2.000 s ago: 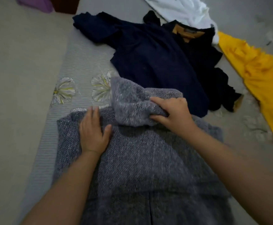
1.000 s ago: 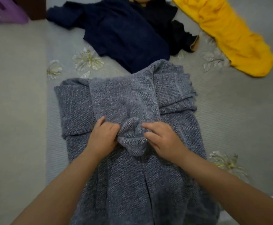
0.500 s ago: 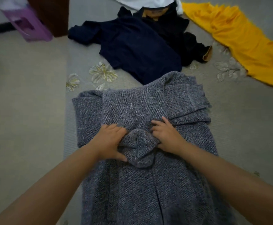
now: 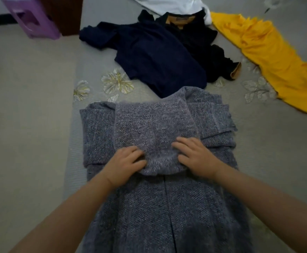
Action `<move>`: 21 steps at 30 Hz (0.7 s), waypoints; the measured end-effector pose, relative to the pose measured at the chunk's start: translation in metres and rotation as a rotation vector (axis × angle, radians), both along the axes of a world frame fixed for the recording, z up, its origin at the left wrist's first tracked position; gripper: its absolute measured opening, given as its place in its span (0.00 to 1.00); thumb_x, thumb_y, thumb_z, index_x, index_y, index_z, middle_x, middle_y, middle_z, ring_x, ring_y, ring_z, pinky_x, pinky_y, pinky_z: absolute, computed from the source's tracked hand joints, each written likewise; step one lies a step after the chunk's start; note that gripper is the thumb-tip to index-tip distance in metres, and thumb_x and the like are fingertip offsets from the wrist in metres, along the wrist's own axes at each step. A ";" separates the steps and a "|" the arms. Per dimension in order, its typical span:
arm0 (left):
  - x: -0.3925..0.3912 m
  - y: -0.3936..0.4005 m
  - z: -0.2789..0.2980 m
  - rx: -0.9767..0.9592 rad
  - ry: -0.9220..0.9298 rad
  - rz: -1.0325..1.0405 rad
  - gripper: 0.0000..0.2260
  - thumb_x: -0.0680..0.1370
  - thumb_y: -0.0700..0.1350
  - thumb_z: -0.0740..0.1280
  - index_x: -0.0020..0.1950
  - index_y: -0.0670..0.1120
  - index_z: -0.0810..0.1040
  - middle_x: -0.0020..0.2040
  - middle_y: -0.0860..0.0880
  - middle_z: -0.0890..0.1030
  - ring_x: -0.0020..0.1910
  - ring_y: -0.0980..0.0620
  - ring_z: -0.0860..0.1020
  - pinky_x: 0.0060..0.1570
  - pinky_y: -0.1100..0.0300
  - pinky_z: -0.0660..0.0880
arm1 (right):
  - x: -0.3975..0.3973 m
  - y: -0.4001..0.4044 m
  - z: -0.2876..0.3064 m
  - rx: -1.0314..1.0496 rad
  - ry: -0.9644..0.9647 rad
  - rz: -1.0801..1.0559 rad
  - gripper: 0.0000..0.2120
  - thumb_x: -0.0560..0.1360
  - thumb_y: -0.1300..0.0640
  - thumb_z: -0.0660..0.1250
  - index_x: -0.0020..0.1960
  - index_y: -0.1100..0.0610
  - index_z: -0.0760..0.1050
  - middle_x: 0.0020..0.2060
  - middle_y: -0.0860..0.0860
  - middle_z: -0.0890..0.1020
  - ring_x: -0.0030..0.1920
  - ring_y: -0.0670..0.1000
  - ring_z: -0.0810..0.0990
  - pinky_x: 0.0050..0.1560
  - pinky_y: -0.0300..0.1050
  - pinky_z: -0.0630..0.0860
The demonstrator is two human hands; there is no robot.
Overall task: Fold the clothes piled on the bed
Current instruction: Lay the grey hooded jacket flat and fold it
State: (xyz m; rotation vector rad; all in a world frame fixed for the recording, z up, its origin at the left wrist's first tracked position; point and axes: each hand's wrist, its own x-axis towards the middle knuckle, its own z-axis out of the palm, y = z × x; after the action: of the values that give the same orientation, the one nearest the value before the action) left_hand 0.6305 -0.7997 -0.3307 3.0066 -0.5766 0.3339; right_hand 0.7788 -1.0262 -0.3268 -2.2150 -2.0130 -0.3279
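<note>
Grey knit garment: one — spread on the bed before me, sleeves crossed over its chest, folded part bunched at the middle; near hem cut off by the frame.
My left hand: one — fingers curled, grasping the left edge of the bunched fold.
My right hand: one — fingers bent onto the fold's right edge, thumb hidden; I cannot tell its grip.
Navy garment: one, unfolded, just beyond the grey knit.
Black garment: one, partly under the navy.
Yellow garment: one, far right.
White garment: one, cut off at top.
Purple stool: one, blurred, on the floor.
</note>
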 end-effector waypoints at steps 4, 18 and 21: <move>-0.050 -0.036 -0.038 0.151 0.515 0.227 0.22 0.80 0.59 0.41 0.72 0.57 0.56 0.66 0.51 0.73 0.70 0.39 0.57 0.57 0.35 0.68 | -0.047 -0.033 -0.036 -0.506 0.192 -0.095 0.16 0.73 0.42 0.57 0.55 0.52 0.68 0.65 0.55 0.73 0.65 0.61 0.70 0.60 0.61 0.70; -0.119 -0.109 -0.006 -0.124 0.707 0.748 0.34 0.77 0.64 0.35 0.68 0.48 0.70 0.65 0.37 0.72 0.63 0.32 0.71 0.55 0.31 0.65 | -0.098 -0.088 -0.006 -0.655 0.467 -0.404 0.44 0.69 0.31 0.25 0.74 0.50 0.56 0.75 0.55 0.53 0.74 0.58 0.47 0.68 0.61 0.44; -0.187 -0.139 -0.011 -0.259 0.707 0.947 0.34 0.78 0.64 0.40 0.64 0.44 0.75 0.63 0.34 0.73 0.61 0.29 0.71 0.53 0.29 0.64 | -0.129 -0.159 -0.013 -0.525 0.541 -0.609 0.31 0.77 0.36 0.39 0.66 0.54 0.66 0.65 0.63 0.72 0.66 0.62 0.62 0.54 0.70 0.66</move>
State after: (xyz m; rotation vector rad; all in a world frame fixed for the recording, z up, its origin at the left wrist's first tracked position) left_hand 0.4439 -0.9386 -0.3412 2.6258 0.8691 -0.5683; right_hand 0.6503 -1.1857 -0.3395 -2.7698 -1.2009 0.7605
